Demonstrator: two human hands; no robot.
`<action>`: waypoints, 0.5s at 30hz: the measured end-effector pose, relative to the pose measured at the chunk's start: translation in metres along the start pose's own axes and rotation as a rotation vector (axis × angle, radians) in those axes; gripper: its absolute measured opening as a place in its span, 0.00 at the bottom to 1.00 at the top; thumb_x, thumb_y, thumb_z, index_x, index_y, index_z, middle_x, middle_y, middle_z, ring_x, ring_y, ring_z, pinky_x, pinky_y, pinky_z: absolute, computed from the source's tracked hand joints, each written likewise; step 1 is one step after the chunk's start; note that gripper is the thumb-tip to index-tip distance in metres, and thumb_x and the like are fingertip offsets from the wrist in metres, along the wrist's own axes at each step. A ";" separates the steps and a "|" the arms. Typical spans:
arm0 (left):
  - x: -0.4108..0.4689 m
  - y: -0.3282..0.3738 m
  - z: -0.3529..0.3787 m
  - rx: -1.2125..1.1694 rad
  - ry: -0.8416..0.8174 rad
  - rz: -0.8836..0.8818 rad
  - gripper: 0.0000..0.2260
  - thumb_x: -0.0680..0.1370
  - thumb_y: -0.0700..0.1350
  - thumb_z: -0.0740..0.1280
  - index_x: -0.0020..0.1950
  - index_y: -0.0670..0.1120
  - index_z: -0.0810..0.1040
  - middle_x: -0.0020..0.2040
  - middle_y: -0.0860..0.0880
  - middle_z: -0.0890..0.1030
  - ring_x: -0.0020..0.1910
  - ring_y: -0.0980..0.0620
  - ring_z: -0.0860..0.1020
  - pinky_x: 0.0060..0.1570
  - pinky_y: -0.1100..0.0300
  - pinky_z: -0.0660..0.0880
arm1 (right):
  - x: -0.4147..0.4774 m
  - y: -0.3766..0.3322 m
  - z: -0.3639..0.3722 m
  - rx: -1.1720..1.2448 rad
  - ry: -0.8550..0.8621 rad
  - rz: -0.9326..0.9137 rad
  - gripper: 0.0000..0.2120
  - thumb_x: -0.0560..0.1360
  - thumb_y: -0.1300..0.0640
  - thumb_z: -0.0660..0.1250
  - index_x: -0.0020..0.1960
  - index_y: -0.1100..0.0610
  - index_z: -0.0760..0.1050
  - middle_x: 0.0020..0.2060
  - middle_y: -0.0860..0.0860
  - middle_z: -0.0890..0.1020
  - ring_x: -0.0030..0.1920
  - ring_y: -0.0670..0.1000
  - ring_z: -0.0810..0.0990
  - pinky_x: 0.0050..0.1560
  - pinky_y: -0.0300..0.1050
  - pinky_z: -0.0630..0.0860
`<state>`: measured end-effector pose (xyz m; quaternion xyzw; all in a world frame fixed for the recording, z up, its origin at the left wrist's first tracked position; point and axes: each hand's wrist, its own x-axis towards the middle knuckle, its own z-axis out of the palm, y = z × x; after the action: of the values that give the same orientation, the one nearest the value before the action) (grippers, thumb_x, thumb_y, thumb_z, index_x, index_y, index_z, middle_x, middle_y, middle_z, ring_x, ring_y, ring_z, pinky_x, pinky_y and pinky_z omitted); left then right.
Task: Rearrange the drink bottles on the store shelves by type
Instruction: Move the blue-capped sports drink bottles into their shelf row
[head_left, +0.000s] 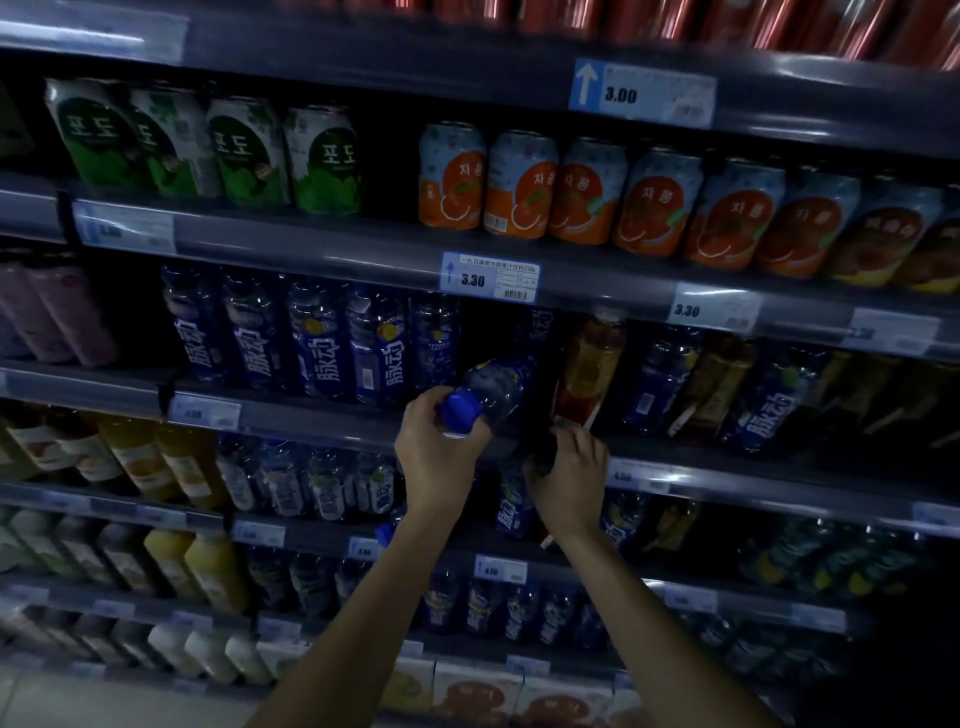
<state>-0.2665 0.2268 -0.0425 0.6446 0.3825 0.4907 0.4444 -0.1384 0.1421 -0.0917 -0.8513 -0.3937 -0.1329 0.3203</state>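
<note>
My left hand (436, 452) grips a blue-capped, blue-labelled bottle (493, 389) by its neck, tilted with its base pointing into the middle shelf. It sits at a gap just right of a row of matching blue bottles (317, 343). My right hand (569, 475) is closed around the dark lower end of an amber tea bottle (592, 364) with a red label, leaning in the same shelf. Further right, blue bottles (763, 410) and amber bottles (711, 384) stand mixed together.
Green cans (208, 145) and orange cans (597, 192) fill the shelf above. Yellow juice bottles (156, 462) and more blue bottles (322, 483) stand on lower shelves. Price tags (491, 278) line the shelf edges. Cartons (478, 691) sit at the bottom.
</note>
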 end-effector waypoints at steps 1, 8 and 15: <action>0.000 0.004 -0.002 -0.019 0.009 0.003 0.20 0.69 0.45 0.74 0.58 0.54 0.75 0.51 0.57 0.76 0.47 0.61 0.77 0.44 0.67 0.73 | -0.001 0.000 0.000 0.000 0.002 -0.004 0.22 0.69 0.57 0.73 0.61 0.62 0.76 0.57 0.57 0.77 0.59 0.62 0.72 0.64 0.60 0.67; 0.014 0.043 -0.008 -0.113 0.064 0.116 0.19 0.69 0.45 0.74 0.59 0.52 0.76 0.53 0.56 0.79 0.50 0.61 0.78 0.47 0.68 0.75 | -0.002 -0.003 -0.004 0.021 -0.007 0.035 0.23 0.69 0.56 0.71 0.62 0.62 0.76 0.61 0.57 0.77 0.62 0.61 0.71 0.65 0.59 0.66; 0.022 0.054 0.000 -0.136 0.071 0.154 0.18 0.71 0.45 0.73 0.60 0.51 0.76 0.56 0.55 0.78 0.53 0.58 0.77 0.54 0.59 0.77 | -0.001 -0.005 -0.008 0.001 -0.081 0.069 0.26 0.71 0.53 0.69 0.67 0.59 0.72 0.65 0.55 0.73 0.66 0.58 0.67 0.69 0.56 0.61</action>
<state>-0.2582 0.2307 0.0153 0.6227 0.3129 0.5708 0.4342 -0.1423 0.1383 -0.0838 -0.8689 -0.3767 -0.0868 0.3090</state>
